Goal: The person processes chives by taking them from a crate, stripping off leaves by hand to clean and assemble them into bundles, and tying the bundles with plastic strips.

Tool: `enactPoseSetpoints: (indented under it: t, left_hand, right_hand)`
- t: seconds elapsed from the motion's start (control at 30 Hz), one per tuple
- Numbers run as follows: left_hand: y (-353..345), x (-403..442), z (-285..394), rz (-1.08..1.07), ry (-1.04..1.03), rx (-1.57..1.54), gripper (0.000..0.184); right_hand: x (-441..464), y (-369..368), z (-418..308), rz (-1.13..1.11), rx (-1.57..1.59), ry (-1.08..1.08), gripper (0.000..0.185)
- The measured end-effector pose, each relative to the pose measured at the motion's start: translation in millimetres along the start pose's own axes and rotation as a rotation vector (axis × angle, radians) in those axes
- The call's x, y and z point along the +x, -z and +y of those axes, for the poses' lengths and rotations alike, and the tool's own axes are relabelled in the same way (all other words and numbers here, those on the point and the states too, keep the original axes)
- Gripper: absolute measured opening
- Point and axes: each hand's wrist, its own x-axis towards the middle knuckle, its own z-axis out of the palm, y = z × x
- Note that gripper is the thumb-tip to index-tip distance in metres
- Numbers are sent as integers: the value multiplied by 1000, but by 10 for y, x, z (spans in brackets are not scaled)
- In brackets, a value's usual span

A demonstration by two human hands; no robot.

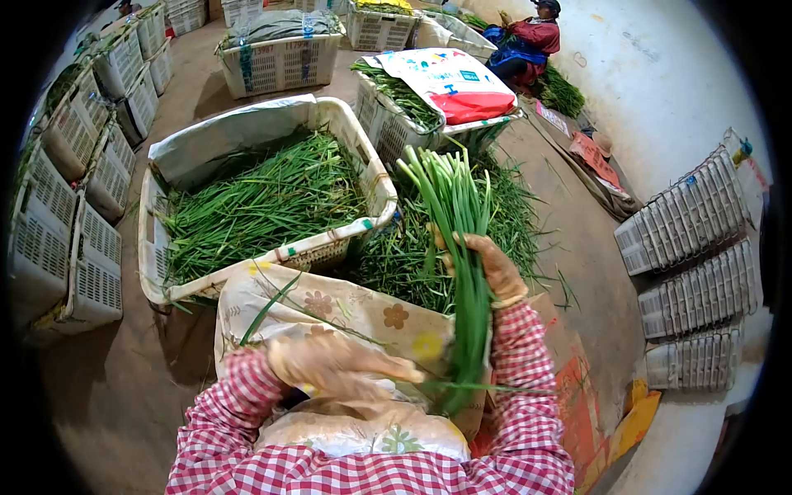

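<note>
My right hand (488, 266), in a tan glove, is wrapped round a bunch of long green stalks (469, 309). Their pale ends point up and away, and the dark leaves hang down toward my lap. My left hand (342, 365), gloved too and smeared by motion, is over the flowered apron (363, 305), left of the lower leaves; its fingers cannot be made out clearly. A loose leaf (268, 312) lies on the apron. Beyond it stands a white crate (381, 194) with loose green leaves (264, 198) inside. More cut leaves (404, 264) are heaped beside the crate.
A crate (384, 124) ahead holds greens under a white and red bag (450, 78). Another covered crate (280, 66) stands further back. Stacked crates (103, 264) line the left; nested crates (685, 223) lean at the right wall. A person (536, 37) sits at the back right.
</note>
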Motion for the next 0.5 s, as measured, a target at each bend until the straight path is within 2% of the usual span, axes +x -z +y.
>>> enactPoseSetpoints:
  t: [0.03, 0.07, 0.1, 0.17, 0.23, 0.27, 0.3, 0.37, 0.43, 0.47, 0.5]
  left_hand:
    - [126, -75, 31, 32, 14, -136, 51]
    - [175, -140, 163, 355, 167, -190, 45]
    - [210, -196, 252, 675, 323, -237, 40]
    - [235, -270, -325, 1155, 417, 715, 37]
    - [298, -166, -219, 1072, 192, -91, 40]
    - [186, -94, -378, 907, -99, -532, 58]
    - [199, -14, -661, 723, -60, -850, 57]
    - [142, 279, -355, 823, -15, -1037, 58]
    - [181, 424, -620, 833, -110, -1138, 63]
    - [232, 458, -764, 599, -242, -1263, 72]
    - [251, 514, -773, 557, -331, -1310, 80]
  right_hand:
    - [-65, 101, -17, -47, -52, -45, 46]
    - [-252, -71, -114, -2, -103, -30, 46]
    - [-294, -61, -160, -2, -190, -122, 43]
    - [-443, -128, -98, 1, -299, -96, 42]
    - [-506, -217, 82, 27, -338, -59, 51]
    - [-554, -348, 136, 16, -323, -73, 52]
    - [-579, -505, 191, 2, -314, -82, 53]
    - [-545, -579, 489, -38, -231, -137, 51]
    - [-504, -737, 588, -160, -152, -310, 55]
    - [-486, -839, 632, -219, -38, -300, 55]
    - [-461, -925, 733, -257, 11, -207, 55]
